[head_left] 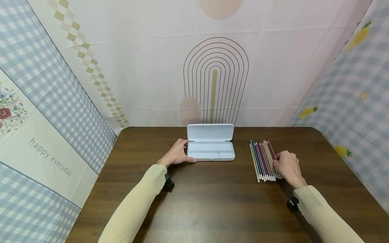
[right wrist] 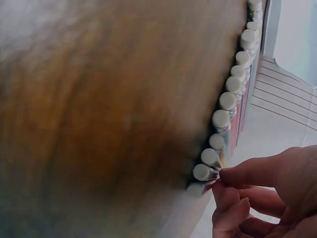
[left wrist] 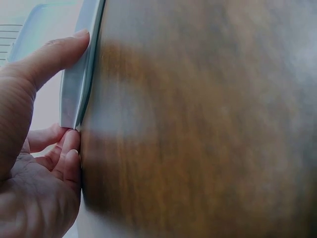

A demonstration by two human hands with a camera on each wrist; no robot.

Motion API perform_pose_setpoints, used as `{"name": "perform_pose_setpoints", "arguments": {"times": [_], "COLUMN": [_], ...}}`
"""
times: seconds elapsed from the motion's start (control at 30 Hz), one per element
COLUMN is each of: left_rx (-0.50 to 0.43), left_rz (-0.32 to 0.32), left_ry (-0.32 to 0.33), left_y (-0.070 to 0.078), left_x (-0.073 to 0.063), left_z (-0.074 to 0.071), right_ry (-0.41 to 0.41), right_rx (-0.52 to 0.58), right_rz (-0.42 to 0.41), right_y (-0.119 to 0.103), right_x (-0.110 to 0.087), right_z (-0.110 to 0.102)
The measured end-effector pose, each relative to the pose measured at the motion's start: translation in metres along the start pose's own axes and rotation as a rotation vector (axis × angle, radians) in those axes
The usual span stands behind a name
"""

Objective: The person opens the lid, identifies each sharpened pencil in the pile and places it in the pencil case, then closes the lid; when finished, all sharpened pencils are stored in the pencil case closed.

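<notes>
A pale blue pencil case lies with its lid raised at the back of the table; its tray shows dividers and no pencils. My left hand grips the case's left end, thumb along the front edge and fingers at the side. In the left wrist view, the thumb presses on the case's rim. To the right, a row of pencils lies side by side, white eraser ends towards me. My right hand pinches a dark red pencil at the row's right end, near its eraser.
Brown wooden table lies under everything. A printed white cloth hangs right behind its back edge, with checked cloths at the sides. A black wrist camera sits on the left wrist, another on the right.
</notes>
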State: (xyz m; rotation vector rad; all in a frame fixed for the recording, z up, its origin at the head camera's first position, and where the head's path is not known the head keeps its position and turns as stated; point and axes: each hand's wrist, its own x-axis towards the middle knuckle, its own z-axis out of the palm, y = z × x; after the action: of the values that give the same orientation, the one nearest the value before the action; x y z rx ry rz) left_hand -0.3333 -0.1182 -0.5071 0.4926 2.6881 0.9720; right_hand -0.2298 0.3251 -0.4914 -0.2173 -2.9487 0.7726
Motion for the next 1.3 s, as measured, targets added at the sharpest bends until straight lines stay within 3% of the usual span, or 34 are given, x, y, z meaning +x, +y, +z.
{"name": "perform_pose_setpoints", "arguments": {"times": [1.3], "left_rx": [-0.003], "left_rz": [0.007], "left_ry": [0.024], "left_y": [-0.001], "left_x": [0.002], "left_z": [0.004], "right_ry": [-0.079], "right_rx": [-0.039], "right_rz": [0.081], "right_y": [0.003], "right_x": [0.010], "right_z": [-0.004]}}
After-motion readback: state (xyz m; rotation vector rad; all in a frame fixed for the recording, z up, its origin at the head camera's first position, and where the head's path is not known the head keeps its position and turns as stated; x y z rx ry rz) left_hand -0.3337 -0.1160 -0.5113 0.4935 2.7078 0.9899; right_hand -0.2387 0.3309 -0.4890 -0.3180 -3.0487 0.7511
